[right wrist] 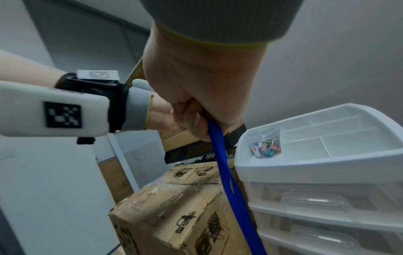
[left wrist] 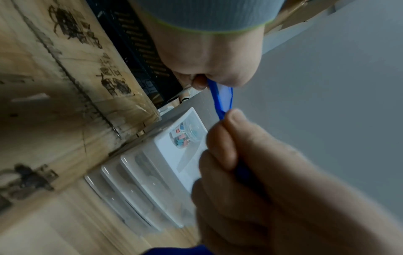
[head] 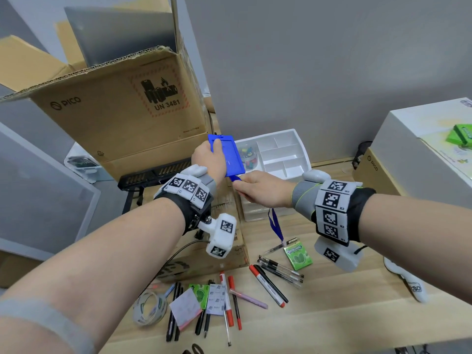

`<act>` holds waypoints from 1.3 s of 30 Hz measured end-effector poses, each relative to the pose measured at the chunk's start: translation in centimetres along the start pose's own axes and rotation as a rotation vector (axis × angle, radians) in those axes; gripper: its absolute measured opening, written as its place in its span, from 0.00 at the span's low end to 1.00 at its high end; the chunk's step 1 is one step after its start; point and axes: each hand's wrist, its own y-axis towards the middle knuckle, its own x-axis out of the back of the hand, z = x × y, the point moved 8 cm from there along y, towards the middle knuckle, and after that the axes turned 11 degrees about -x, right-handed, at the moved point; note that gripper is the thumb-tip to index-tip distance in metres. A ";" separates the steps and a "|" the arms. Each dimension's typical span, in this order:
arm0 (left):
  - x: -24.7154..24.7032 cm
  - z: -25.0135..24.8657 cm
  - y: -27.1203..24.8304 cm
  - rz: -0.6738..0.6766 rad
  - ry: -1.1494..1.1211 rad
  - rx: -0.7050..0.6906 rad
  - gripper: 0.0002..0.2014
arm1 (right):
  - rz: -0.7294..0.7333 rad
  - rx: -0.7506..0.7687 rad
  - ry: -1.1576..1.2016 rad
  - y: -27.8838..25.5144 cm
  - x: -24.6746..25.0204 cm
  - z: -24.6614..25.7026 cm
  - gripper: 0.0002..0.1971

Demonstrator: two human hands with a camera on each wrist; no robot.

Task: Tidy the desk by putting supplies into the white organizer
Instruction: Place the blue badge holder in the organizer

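My left hand (head: 210, 159) grips a blue badge holder (head: 227, 155) held up above the left side of the white organizer (head: 281, 152). Just below the holder, my right hand (head: 258, 189) pinches the blue lanyard (right wrist: 226, 172), which hangs down past the organizer's clear drawers (right wrist: 322, 207) to the desk. In the organizer's top tray a clear tub of coloured binder clips (right wrist: 267, 145) fills the left compartment; the other compartments show bare white. In the left wrist view the lanyard (left wrist: 220, 100) runs taut between both hands.
Pens and markers (head: 270, 282), a tape roll (head: 149, 309), sticky notes (head: 185, 309) and green gum packs (head: 297, 255) lie scattered on the wooden desk. A large open cardboard box (head: 115, 98) stands left of the organizer, a smaller box (right wrist: 174, 215) in front. White boxes (head: 421, 149) stand right.
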 end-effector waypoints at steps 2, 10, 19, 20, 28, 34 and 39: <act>-0.1 -0.7 -0.1 0.057 0.089 -0.123 0.19 | -0.035 0.005 -0.054 -0.2 0.7 0.6 0.16; -2.3 -2.0 -2.6 0.402 0.028 -0.289 0.20 | -0.193 -0.127 -0.051 0.4 6.7 1.9 0.17; -3.3 -1.9 -5.2 0.542 -0.134 -0.160 0.18 | -0.256 -0.257 -0.120 1.2 8.3 0.7 0.18; -3.4 -1.7 -5.4 0.539 -0.143 -0.139 0.18 | -0.255 -0.265 -0.140 1.3 8.3 0.6 0.19; -4.0 -1.3 -7.1 0.605 -0.325 0.022 0.17 | -0.208 -0.300 -0.181 1.6 7.8 -0.5 0.15; -3.6 -2.3 -7.5 0.649 -0.469 0.121 0.14 | -0.096 -0.256 -0.029 2.2 7.7 -2.2 0.21; -3.0 -3.5 -6.8 0.609 -0.534 0.128 0.15 | -0.048 -0.172 0.270 2.0 7.0 -3.0 0.21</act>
